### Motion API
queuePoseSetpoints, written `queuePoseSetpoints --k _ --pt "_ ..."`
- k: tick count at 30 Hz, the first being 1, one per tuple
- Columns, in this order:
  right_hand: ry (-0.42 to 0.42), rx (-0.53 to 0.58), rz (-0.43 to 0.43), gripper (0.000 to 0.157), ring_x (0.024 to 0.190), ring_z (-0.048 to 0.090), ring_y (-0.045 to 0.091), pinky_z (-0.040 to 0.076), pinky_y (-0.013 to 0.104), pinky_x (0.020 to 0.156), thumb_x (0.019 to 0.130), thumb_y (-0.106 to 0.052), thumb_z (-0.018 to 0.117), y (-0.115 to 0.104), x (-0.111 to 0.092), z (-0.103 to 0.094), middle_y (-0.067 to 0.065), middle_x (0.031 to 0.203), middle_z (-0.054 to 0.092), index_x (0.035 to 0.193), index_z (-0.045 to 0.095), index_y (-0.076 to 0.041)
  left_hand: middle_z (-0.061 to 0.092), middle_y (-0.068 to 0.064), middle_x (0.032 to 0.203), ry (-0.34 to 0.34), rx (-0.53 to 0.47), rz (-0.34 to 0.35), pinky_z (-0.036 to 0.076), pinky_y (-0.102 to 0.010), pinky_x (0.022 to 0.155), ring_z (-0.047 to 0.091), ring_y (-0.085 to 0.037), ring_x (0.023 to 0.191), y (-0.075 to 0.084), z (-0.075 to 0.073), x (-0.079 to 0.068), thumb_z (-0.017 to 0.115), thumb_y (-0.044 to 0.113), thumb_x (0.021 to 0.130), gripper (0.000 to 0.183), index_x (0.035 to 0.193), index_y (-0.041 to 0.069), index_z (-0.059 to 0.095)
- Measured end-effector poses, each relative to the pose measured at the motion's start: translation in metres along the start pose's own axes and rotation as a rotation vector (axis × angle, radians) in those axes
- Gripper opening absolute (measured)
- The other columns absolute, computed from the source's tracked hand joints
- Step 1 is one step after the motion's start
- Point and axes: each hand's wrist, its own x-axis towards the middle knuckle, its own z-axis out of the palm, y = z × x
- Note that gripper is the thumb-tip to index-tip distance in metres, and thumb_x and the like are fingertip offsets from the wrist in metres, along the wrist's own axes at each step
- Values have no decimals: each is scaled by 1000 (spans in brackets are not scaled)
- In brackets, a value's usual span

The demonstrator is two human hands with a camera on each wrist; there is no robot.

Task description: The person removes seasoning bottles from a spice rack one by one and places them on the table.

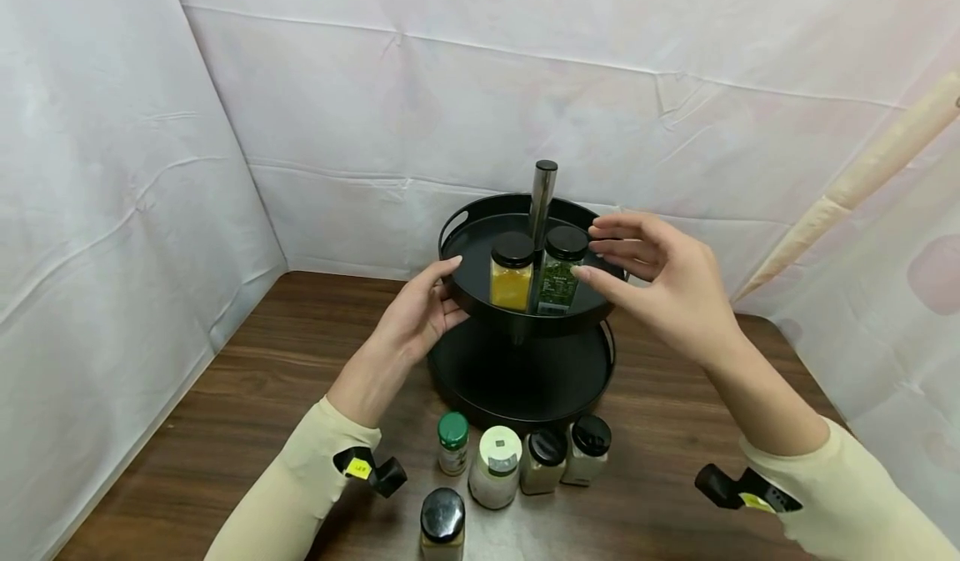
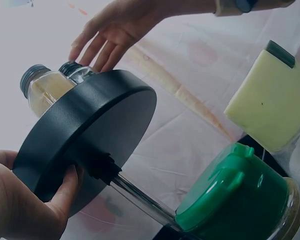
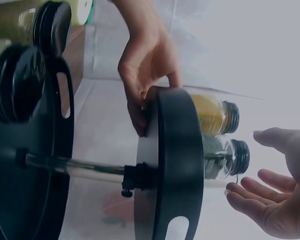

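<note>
A black two-tier rack stands on the table, its upper tray held by my left hand at the left rim. The left thumb lies over the rim, with the fingers underneath, as the left wrist view shows. On that tray stand a jar of yellow spice and a jar of green herbs, both black-capped and upright. My right hand is beside the herb jar, fingers spread and bent around its right side. In the right wrist view a gap shows between those fingers and the jar's cap.
The lower tray sits under the upper one, joined by a metal post. In front stand a green-capped bottle, a pale-lidded jar, two black-capped jars and another black-capped jar. White cloth hangs behind.
</note>
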Motion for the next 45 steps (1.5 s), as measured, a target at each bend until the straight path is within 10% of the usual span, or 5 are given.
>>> queuePoseSetpoints --k 14,26,45 --pt "-200 -121 102 55 119 70 21 56 49 100 89 -34 89 11 23 4 0 134 68 137 67 -21 65 -3 91 -8 -3 -1 57 -27 74 66 -13 76 0 0 0 58 30 109 21 116 9 56" --pt "-336 -34 121 55 101 73 15 56 26 89 89 -23 89 22 34 12 1 115 76 137 64 -13 66 -3 90 -4 -8 4 57 -27 73 67 -14 75 -1 1 1 59 29 109 21 116 9 57" --pt "-406 46 140 50 94 75 19 55 29 75 90 -19 88 30 40 15 6 113 74 134 67 -10 66 -3 91 -1 -12 -1 57 -28 73 67 -14 75 -1 2 2 60 29 108 23 118 8 56"
